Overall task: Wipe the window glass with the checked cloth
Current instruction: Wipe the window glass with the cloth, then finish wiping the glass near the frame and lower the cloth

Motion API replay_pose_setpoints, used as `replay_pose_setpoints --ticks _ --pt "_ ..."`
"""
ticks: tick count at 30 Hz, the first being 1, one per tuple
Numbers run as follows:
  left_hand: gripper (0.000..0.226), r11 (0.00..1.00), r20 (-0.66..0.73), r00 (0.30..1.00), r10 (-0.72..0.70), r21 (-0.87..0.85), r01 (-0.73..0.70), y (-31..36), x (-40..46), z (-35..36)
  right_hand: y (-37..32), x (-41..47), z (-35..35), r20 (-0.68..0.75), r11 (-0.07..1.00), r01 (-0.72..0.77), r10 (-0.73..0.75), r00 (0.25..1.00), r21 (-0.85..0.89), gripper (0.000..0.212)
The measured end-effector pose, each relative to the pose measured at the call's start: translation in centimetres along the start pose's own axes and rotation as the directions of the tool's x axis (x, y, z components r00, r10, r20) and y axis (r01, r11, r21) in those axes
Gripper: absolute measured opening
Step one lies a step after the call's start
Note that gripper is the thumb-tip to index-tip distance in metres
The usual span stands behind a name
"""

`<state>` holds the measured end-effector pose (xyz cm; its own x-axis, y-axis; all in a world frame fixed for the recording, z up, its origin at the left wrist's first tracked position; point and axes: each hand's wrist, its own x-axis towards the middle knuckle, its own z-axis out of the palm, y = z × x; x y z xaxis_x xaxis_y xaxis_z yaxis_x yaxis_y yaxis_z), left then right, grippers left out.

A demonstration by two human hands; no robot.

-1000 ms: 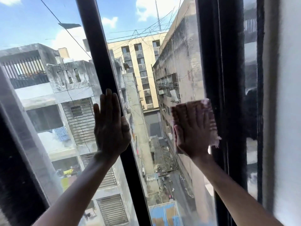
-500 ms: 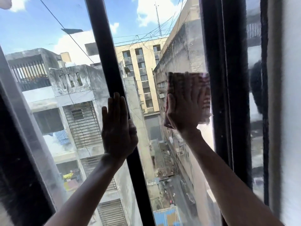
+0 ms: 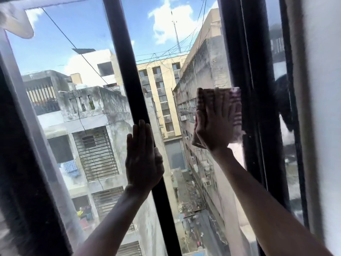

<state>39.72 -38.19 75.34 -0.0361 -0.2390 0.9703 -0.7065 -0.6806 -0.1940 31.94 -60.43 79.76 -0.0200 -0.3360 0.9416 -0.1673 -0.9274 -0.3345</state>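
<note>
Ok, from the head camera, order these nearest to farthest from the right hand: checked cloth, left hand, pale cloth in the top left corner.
1. checked cloth, pressed under the right hand.
2. left hand, leftward on the black bar.
3. pale cloth, far upper left.
</note>
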Motion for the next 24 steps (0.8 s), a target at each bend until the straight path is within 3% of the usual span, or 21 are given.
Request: replay_pose_setpoints --ticks 1,3,6,8,10,11,13,15,16,17,19,20,22,23,24 --pt "0.066 1.000 0.009 1.000 0.003 -0.002 -0.003 0.1 0.1 -0.1 -2.3 1.1 0.7 -0.049 0.997 0.015 -0.012 0.999 0.079 0.048" --pt "0.067 1.000 0.051 0.999 -0.002 0.000 0.002 0.3 0.4 -0.9 -5.8 0.4 1.5 -0.078 0.957 0.199 -0.187 0.979 0.212 0.024" --pt "0.071 0.998 0.150 0.988 -0.046 -0.040 0.053 0.9 0.7 -3.2 -6.0 -6.5 0.7 0.036 0.846 0.376 -0.419 0.907 0.377 0.010" --pt "0.068 0.985 0.236 0.970 -0.067 -0.142 0.102 1.5 -0.5 -5.5 -4.3 -11.7 -1.2 0.208 0.818 0.221 -0.379 0.902 0.531 0.007" --pt "0.062 0.928 0.359 0.926 -0.114 -0.294 0.228 2.3 -3.6 -8.3 -3.6 -16.0 -3.3 0.446 0.771 -0.141 -0.200 0.873 0.621 0.011" --pt "0.059 0.868 0.443 0.881 -0.166 -0.359 0.344 2.8 -5.6 -9.9 -4.0 -17.7 -4.7 0.569 0.678 -0.379 -0.070 0.819 0.630 0.018" --pt "0.057 0.606 0.631 0.698 -0.339 -0.421 0.675 4.1 -10.3 -12.7 -5.5 -20.9 -7.9 0.771 0.326 -0.767 0.148 0.619 0.553 0.035" --pt "0.063 0.139 0.839 0.341 -0.425 -0.312 0.940 5.0 -14.7 -15.0 -7.6 -24.5 -11.0 0.895 -0.010 -0.920 0.235 0.378 0.391 0.035" --pt "0.068 -0.094 0.920 0.120 -0.372 -0.166 0.982 5.0 -16.8 -16.1 -8.4 -26.7 -12.4 0.939 -0.155 -0.938 0.208 0.275 0.310 0.034" --pt "0.068 -0.309 0.966 -0.056 -0.254 -0.026 0.951 5.2 -19.4 -17.7 -9.3 -29.5 -14.5 0.963 -0.248 -0.947 0.222 0.150 0.204 0.034" --pt "0.063 -0.553 0.979 -0.187 -0.076 0.114 0.825 5.3 -23.7 -19.8 -10.3 -34.1 -17.0 0.977 -0.380 -0.924 0.211 -0.038 0.046 0.038" --pt "0.056 -0.602 0.973 -0.222 -0.057 0.144 0.785 5.6 -26.9 -22.0 -11.0 -36.9 -18.8 0.976 -0.380 -0.924 0.187 -0.115 -0.036 0.049" --pt "0.047 -0.591 0.950 -0.298 -0.097 0.186 0.785 6.3 -31.8 -25.1 -11.2 -40.4 -20.6 0.959 -0.493 -0.852 0.106 -0.263 -0.179 0.075" --pt "0.046 -0.586 0.940 -0.326 -0.104 0.208 0.783 6.8 -35.0 -27.6 -11.7 -43.2 -21.8 0.939 -0.517 -0.825 0.108 -0.327 -0.228 0.072" --pt "0.047 -0.549 0.929 -0.342 -0.139 0.215 0.808 7.2 -38.2 -29.5 -11.9 -46.4 -22.4 0.912 -0.453 -0.838 0.116 -0.393 -0.304 0.063"
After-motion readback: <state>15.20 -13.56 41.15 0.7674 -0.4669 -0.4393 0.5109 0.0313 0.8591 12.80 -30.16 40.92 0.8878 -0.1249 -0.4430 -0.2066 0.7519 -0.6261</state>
